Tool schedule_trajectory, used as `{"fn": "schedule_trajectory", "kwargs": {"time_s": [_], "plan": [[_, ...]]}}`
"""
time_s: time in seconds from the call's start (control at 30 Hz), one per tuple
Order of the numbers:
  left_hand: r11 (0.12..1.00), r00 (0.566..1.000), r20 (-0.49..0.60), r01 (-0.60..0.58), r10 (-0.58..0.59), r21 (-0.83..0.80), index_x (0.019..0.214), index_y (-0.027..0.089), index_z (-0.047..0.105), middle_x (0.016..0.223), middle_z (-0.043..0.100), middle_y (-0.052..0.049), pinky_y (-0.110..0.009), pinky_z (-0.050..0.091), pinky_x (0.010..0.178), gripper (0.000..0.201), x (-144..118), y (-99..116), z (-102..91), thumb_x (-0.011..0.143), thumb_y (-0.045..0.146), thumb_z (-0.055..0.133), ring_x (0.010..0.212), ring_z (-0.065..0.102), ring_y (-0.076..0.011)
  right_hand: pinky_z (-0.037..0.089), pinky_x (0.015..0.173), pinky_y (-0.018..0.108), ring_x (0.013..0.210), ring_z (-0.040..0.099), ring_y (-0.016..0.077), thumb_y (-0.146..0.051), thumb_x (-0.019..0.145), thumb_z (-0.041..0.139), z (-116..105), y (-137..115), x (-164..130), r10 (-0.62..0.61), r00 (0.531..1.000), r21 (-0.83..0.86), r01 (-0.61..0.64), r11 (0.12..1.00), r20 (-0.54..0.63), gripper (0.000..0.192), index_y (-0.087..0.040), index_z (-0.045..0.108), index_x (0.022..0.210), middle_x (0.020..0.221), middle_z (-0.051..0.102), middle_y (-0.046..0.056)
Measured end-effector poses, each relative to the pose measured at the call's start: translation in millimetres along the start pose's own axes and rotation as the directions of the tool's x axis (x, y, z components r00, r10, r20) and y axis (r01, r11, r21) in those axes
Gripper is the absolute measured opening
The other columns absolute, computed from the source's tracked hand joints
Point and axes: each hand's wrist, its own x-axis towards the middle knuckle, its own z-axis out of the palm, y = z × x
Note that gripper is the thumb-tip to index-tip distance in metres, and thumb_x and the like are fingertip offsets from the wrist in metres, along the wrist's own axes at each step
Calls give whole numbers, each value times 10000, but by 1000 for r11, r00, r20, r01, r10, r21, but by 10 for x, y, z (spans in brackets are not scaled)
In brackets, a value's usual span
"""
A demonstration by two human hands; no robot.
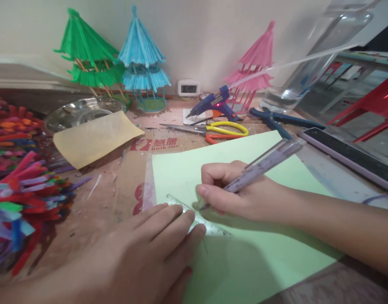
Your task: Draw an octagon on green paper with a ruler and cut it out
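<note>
A sheet of light green paper [244, 261] lies in front of me. My right hand [235, 190] is closed around a pale purple patterned pen [260, 164], its tip down on the paper. Beside the tip lies a clear set square [213, 228], partly covered by my left hand [156, 249]. The left fingers are stretched out and press it flat against the sheet. Faint lines [206, 245] show on the paper near the set square's edge.
Pipe cleaners [26, 202] are heaped at left, near sandpaper [95, 141] and a metal dish [83, 105]. Behind the paper are scissors [225, 128], a glue gun [213, 103], pliers [276, 118] and a clock [188, 88]. Green [86, 42], blue [141, 42] and pink [257, 52] pavilion models stand along the wall.
</note>
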Motion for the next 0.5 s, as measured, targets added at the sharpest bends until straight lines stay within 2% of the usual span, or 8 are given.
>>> {"fn": "schedule_trajectory", "kwargs": {"time_s": [0.07,0.13,0.2,0.33,0.5], "plan": [[1000,1000,25,-17,17,-12,957,269,778,981,741,12,-349,412,961,319,-38,4,-2,1030,387,490,1011,574,-221,296,442,196,477,366,63,-251,895,544,16,-9,8,-22,1000,1,22,1000,12,313,-222,403,616,536,423,-89],[998,997,59,-52,54,-34,842,270,770,952,736,-7,-367,427,936,218,-67,1,-6,903,447,658,995,568,-248,297,450,200,482,363,64,-250,891,549,25,-14,16,-40,999,1,40,999,15,304,-221,408,623,541,424,-90],[996,992,92,-78,82,-41,791,259,758,951,730,-20,-368,439,898,202,-69,-7,-16,787,461,766,970,560,-256,295,457,205,489,366,68,-251,888,549,31,-12,20,-46,999,-5,46,999,12,299,-222,408,626,542,420,-89],[996,992,90,-82,84,-34,904,256,777,1026,732,-9,-340,448,847,282,0,-22,-40,759,496,799,930,559,-227,286,470,217,505,384,79,-268,891,546,37,-2,18,-34,999,-15,35,999,17,302,-225,404,627,543,422,-82],[993,986,116,-117,118,-18,797,267,768,919,731,4,-349,448,774,269,46,-3,-49,697,502,853,879,575,-225,279,481,231,514,397,88,-296,900,552,29,-9,9,-25,999,-19,26,999,45,307,-227,409,638,545,426,-79]]}}
